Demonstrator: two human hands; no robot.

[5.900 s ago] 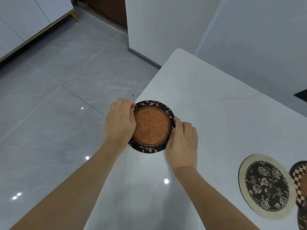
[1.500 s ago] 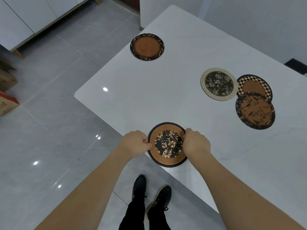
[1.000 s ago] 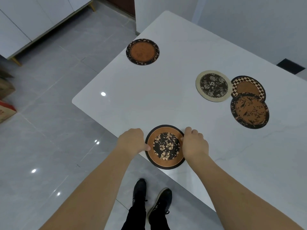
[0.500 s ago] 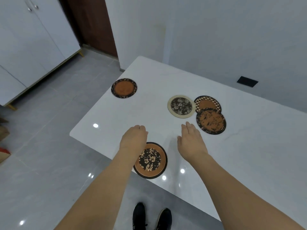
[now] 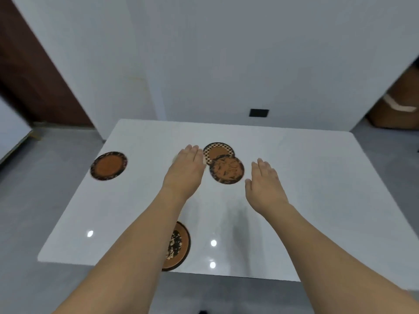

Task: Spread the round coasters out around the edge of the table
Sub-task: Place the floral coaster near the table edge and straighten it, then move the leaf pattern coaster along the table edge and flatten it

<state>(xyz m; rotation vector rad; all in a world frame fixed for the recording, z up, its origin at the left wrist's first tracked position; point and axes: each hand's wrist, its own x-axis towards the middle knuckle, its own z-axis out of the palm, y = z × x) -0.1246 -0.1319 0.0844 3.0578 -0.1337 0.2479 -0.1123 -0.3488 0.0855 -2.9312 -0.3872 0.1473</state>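
On the white table (image 5: 317,177), an orange coaster with a dark rim (image 5: 108,165) lies at the left edge. A floral orange coaster (image 5: 179,245) lies at the near edge, half hidden by my left forearm. In the middle, a checker-rimmed coaster (image 5: 217,151) is partly overlapped by a dark patterned brown coaster (image 5: 227,170). My left hand (image 5: 186,171) hovers flat and open just left of them, covering a cream-rimmed coaster almost fully. My right hand (image 5: 264,184) is open, just right of the brown coaster, holding nothing.
A white wall with a black socket (image 5: 259,112) stands behind the table's far edge. A cardboard box (image 5: 399,105) sits on the floor at the far right. A dark wooden door (image 5: 29,75) is at the far left. Grey tiled floor surrounds the table.
Both hands let go of the floral coaster at the near edge and reached forward to the group of coasters in the middle. The view tilted up.
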